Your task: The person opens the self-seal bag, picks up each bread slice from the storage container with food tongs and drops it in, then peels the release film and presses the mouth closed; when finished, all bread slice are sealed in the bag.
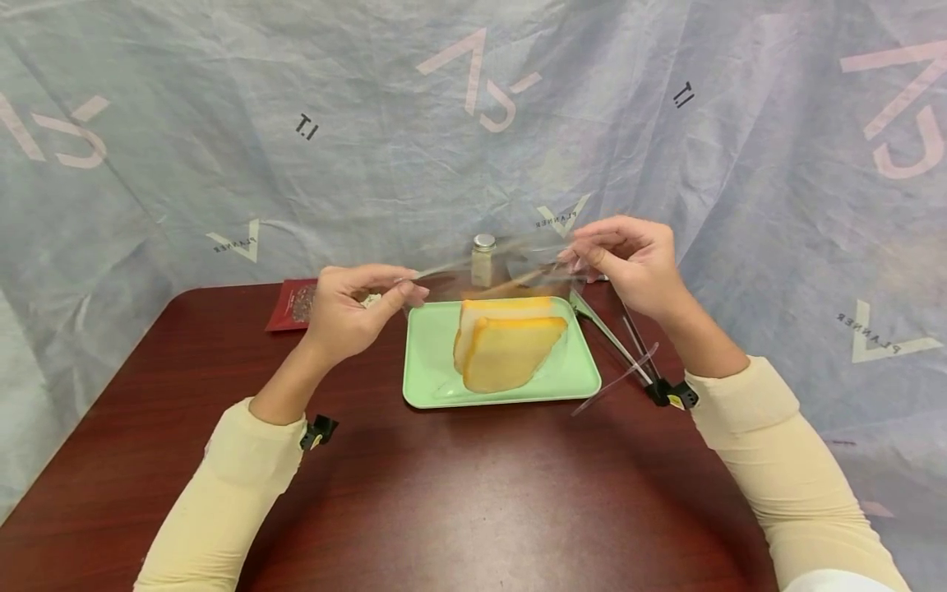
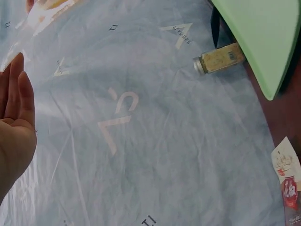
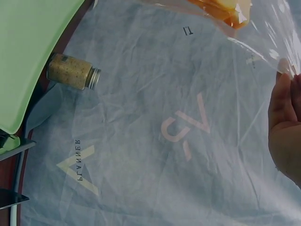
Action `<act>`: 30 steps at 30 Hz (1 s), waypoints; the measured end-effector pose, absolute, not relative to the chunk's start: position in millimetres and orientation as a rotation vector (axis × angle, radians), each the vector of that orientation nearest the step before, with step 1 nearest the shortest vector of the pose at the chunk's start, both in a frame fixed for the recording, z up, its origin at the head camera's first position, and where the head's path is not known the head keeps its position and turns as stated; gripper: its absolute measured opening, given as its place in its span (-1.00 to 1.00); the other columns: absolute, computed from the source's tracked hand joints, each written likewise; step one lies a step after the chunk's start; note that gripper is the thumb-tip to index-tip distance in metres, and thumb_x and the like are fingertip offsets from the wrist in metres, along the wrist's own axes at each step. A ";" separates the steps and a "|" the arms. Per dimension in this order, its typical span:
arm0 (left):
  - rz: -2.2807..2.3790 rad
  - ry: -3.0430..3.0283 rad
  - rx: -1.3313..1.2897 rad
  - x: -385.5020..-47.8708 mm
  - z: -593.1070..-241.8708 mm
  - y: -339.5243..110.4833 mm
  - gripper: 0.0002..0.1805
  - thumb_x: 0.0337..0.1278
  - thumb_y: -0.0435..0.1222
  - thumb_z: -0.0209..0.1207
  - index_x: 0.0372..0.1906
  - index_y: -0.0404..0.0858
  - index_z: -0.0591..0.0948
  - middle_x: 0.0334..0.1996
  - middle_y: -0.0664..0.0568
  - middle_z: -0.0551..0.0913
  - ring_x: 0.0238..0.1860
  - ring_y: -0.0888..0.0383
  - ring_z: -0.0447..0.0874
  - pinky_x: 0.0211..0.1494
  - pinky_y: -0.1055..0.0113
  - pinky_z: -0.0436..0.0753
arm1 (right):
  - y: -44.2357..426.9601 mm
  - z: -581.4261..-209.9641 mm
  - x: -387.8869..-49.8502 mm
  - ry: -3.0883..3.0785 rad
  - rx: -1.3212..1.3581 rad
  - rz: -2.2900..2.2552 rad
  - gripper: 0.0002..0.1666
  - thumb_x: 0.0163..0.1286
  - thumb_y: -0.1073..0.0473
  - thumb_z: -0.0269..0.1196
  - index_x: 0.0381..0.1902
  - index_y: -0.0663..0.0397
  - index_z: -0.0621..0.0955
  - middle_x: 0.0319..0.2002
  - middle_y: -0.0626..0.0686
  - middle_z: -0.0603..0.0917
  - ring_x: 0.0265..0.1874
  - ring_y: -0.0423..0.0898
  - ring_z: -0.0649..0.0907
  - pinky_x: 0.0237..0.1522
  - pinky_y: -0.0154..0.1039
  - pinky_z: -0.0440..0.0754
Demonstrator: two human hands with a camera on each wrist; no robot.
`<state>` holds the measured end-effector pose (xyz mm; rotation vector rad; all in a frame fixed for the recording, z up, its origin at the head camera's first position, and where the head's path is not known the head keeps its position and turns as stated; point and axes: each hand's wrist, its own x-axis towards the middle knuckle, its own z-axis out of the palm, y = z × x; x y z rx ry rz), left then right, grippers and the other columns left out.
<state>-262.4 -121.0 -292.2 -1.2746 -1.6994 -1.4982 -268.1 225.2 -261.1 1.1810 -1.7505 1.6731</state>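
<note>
A clear plastic bag (image 3: 263, 40) with slices of bread (image 1: 514, 353) inside hangs between my two hands in the head view. My left hand (image 1: 355, 308) pinches one upper side of the bag between thumb and fingers. On the opposite side, my right hand (image 1: 629, 259) pinches the bag's upper edge, a little higher than the left. The yellow-crusted slices appear in front of a light green tray (image 1: 425, 345); whether they touch it I cannot tell. Both wrist views catch only part of each hand and the bag at the frame edge.
Behind the tray stands a spice jar (image 1: 483, 261) with a metal lid. Metal tongs (image 1: 617, 345) lie to the right, near a clear strip (image 1: 617, 380). A dark utensil (image 3: 44, 108) lies near the jar. At left is a red packet (image 1: 291, 306). A printed curtain (image 1: 370, 148) hangs behind the table.
</note>
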 end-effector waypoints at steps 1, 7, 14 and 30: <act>-1.507 -1.696 -1.289 -263.2 -293.1 -120.2 -0.81 0.08 -0.68 0.18 -0.22 -0.51 0.71 -0.45 -0.22 0.76 -0.43 0.18 0.78 -0.39 0.35 0.69 | 225.9 -260.9 -268.4 -1.736 1.188 1.689 -0.85 0.22 0.66 0.20 -0.24 0.58 0.63 -0.41 0.15 0.78 -0.53 -0.07 0.73 -0.56 -0.36 0.59; -1.536 -1.674 -1.343 -265.6 -293.9 -118.2 -0.81 0.09 -0.69 0.18 -0.22 -0.53 0.72 -0.37 -0.24 0.76 -0.37 0.12 0.79 -0.36 0.41 0.66 | 230.3 -258.0 -268.5 -1.682 1.203 1.711 -0.96 0.21 0.66 0.22 -0.38 0.67 0.63 -0.41 0.12 0.79 -0.51 -0.12 0.74 -0.54 -0.39 0.60; -1.577 -1.570 -1.356 -264.3 -288.8 -114.9 -0.79 0.07 -0.67 0.20 -0.17 -0.51 0.71 -0.45 -0.21 0.76 -0.47 0.13 0.77 -0.43 0.26 0.69 | 230.9 -255.4 -265.9 -1.606 1.215 1.871 -0.89 0.21 0.53 0.34 -0.41 0.62 0.67 -0.40 0.21 0.77 -0.50 -0.09 0.74 -0.52 -0.36 0.62; -1.540 -1.397 -1.480 -263.4 -281.0 -115.4 -0.82 0.04 -0.62 0.13 -0.45 -0.45 0.74 -0.49 -0.11 0.76 -0.57 0.15 0.72 -0.57 0.44 0.54 | 227.5 -253.1 -270.4 -1.491 1.337 2.041 -0.73 0.24 0.48 0.34 -0.56 0.67 0.58 -0.42 0.28 0.75 -0.44 0.03 0.76 -0.54 -0.32 0.64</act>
